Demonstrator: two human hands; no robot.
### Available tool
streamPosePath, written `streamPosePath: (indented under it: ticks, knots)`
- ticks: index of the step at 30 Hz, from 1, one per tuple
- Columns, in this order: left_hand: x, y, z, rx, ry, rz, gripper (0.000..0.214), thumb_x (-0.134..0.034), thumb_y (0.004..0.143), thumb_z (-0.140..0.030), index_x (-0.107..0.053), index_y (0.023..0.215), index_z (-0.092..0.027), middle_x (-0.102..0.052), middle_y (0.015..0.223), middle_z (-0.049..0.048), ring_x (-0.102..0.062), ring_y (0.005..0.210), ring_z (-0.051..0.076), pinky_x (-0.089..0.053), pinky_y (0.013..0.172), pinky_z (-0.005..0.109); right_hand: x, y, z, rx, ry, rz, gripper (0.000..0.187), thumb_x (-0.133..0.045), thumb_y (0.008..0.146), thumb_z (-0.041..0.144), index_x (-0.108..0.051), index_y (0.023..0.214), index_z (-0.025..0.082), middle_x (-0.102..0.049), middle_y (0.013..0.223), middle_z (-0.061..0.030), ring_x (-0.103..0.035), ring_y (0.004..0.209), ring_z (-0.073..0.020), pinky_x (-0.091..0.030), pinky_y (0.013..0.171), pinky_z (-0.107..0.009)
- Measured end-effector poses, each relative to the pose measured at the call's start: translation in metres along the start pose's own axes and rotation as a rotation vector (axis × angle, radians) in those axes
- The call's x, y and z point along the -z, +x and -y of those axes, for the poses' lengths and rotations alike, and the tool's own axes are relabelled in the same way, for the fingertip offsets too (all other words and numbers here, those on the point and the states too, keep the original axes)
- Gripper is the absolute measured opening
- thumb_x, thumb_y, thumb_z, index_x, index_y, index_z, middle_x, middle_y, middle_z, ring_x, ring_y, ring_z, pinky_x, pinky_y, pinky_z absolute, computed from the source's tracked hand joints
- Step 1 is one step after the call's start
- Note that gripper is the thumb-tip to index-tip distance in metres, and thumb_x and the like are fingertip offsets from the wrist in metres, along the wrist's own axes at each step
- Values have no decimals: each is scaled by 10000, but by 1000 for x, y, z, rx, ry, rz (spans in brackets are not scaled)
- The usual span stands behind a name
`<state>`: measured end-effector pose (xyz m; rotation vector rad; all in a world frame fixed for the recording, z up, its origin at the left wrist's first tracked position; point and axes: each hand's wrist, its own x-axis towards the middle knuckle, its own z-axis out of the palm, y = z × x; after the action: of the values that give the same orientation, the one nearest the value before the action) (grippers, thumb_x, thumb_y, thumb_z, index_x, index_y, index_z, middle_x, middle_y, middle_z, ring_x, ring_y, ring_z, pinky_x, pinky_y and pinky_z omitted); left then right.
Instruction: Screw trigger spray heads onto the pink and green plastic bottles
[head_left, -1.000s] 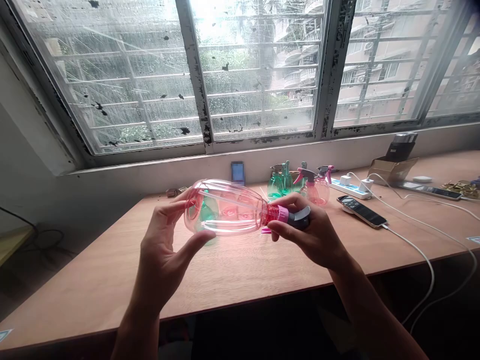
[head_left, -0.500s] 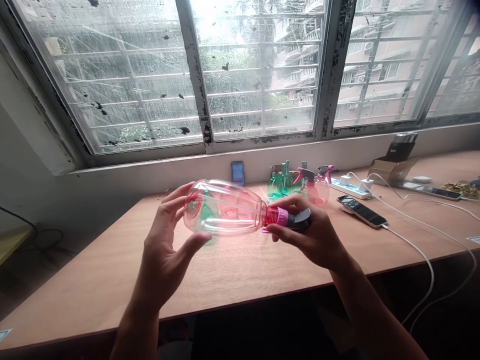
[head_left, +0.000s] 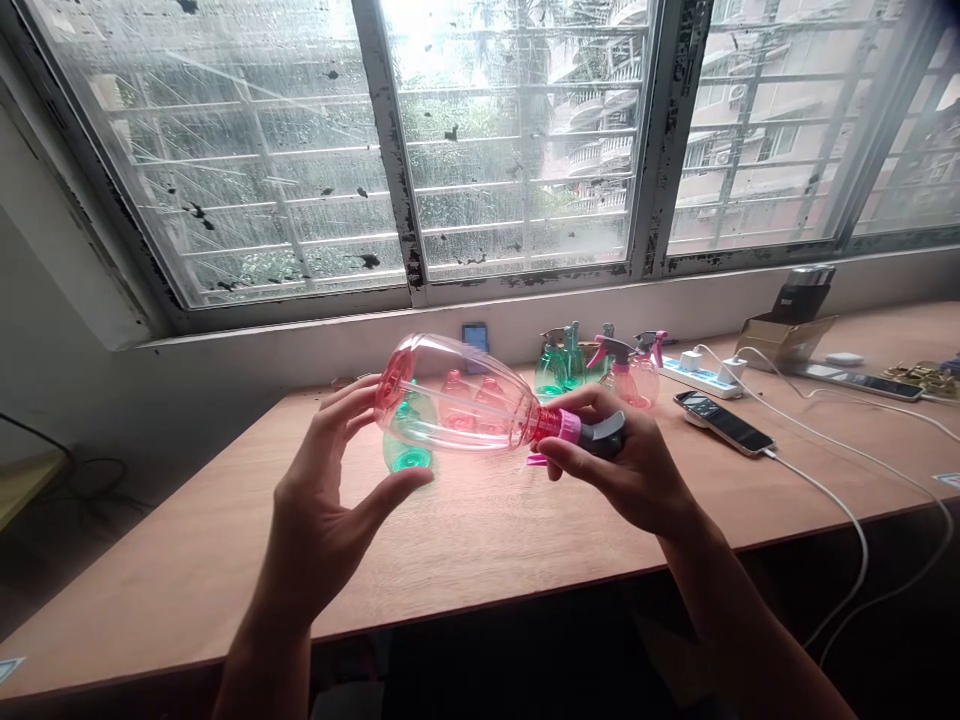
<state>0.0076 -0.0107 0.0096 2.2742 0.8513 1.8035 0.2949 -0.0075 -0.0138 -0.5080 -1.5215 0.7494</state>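
A clear pink spray bottle (head_left: 465, 395) is held in the air, lying on its side with its base raised to the left. My right hand (head_left: 626, 460) is closed around its grey and pink spray head (head_left: 592, 433). Fingertips of my left hand (head_left: 330, 480) are at the base, and whether they touch it I cannot tell. The left thumb is spread well away below the bottle. Behind it, a green bottle (head_left: 411, 458) and two pink bottles (head_left: 454, 392) without spray heads show on the table, partly through the clear plastic.
Green spray bottles (head_left: 553, 370) and pink ones (head_left: 643, 380) stand by the wall. To the right are a power strip (head_left: 694, 377), a phone (head_left: 724, 423) with a white cable, and a cardboard box (head_left: 784, 338). A blue-screened device (head_left: 475, 338) leans on the wall under the window.
The bottle's base has tipped upward, away from my left thumb. My left hand has shifted slightly left and its grasp has widened. My right hand keeps its hold on the spray head.
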Motion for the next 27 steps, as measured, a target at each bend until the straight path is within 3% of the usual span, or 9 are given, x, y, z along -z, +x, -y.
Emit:
streamPosePath:
  ticks: [4,8,14,18,20,22,24,27]
  knots:
    - [-3,1,-4,101,-14,-176,281,-888,967,-426,-825,1229,-347,-834,1274,3,-787,1225,260,-671,1072,463,-1,-2,-2,58,-119,-10,330,-1024,846,319,-766,1023,215,-786,779,11,-731,599,-143,-594,522,-221]
    - [-6,4,-8,116,-35,-196,280,-944,919,-329,-851,1181,-369,-878,1163,-40,-817,1159,234,-662,1099,468,-2,-2,-3,74,-150,-10,328,-1018,859,325,-765,1042,222,-790,780,15,-729,595,-139,-581,516,-215]
    - [0,2,1,-19,-42,-213,535,-999,834,-212,-816,1295,-412,-847,1229,-51,-787,1226,244,-591,1258,530,-2,0,0,28,4,-14,295,-989,895,328,-740,1014,222,-767,688,35,-777,590,-167,-635,534,-236]
    - [4,0,4,28,-23,10,752,-995,852,-315,-696,1528,-453,-739,1524,-7,-689,1443,277,-608,1251,480,-2,-2,0,92,-124,-7,238,-938,923,296,-737,1030,227,-788,745,15,-758,594,-163,-609,516,-242]
    - [2,1,4,110,-47,91,657,-897,957,-424,-673,1574,-406,-638,1661,38,-632,1531,297,-611,1248,463,-4,-3,-2,171,-268,-8,233,-925,914,254,-739,1053,239,-810,815,5,-757,635,-157,-608,552,-244]
    - [-2,2,5,177,-87,55,520,-807,1024,-492,-733,1516,-339,-623,1671,73,-636,1538,303,-603,1254,447,-6,-4,-5,232,-378,-13,229,-909,916,234,-737,1068,250,-814,830,9,-753,658,-155,-611,595,-254]
    - [-6,2,6,210,-104,3,475,-799,1025,-515,-780,1454,-312,-651,1642,81,-663,1513,303,-608,1243,434,-7,-4,-6,251,-413,-15,207,-895,930,247,-735,1062,253,-808,811,15,-741,646,-151,-599,598,-256]
    - [-5,2,7,189,-100,16,483,-858,990,-451,-777,1459,-367,-655,1658,41,-646,1534,296,-614,1240,424,-6,-4,-8,202,-350,-17,210,-902,939,281,-736,1061,244,-809,813,9,-744,637,-152,-593,572,-246]
